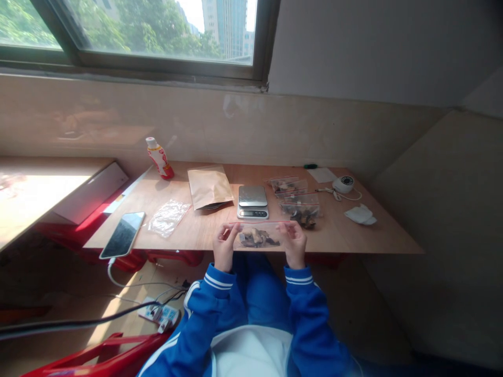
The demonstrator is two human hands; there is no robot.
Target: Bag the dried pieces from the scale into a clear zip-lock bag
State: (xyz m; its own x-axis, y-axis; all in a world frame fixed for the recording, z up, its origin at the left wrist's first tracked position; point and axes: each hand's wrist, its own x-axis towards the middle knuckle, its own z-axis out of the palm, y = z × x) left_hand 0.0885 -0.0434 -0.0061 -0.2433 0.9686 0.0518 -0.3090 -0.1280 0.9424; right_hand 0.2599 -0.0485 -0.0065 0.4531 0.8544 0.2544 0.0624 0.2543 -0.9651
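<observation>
Left hand (223,246) and right hand (294,243) each pinch 1 end of a clear zip bag (257,238), fingers closed on its red-striped top edge. The bag holds dark pieces and lies at the near edge of the table (353,235). Digital scale (253,202) stands just beyond it at 12 o'clock. Other filled bags (298,201) lie at 1 o'clock, phone (122,234) at 9 o'clock.

You held your left hand (223,245) and right hand (294,242) level and apart in front of you, fingers pinched shut, blue-sleeved forearms (304,301) angled inward.
</observation>
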